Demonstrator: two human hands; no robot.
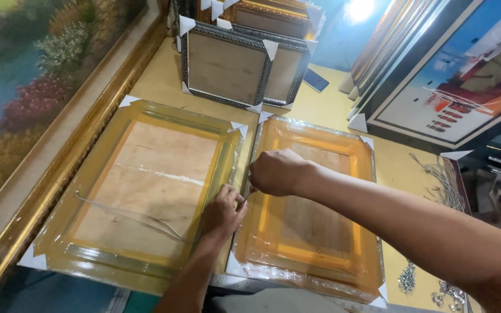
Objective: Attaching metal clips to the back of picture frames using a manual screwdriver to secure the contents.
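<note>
Wrapped frame [140,191] face-down on table [158,75]; left hand [222,211] pinching hanging wire [134,217] at edge; right hand [276,172] grip closed, contents unclear.

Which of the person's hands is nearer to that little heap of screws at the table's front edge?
Neither is close, but the left hand is nearer. It rests on the left wrapped frame, across the right frame from the screws. The right hand sits higher up, slightly farther from them.

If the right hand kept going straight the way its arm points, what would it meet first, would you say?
The right hand points left across the table, so it would probably first meet the left frame, at its wrapped right edge beside the left hand; depth is hard to judge.
</note>
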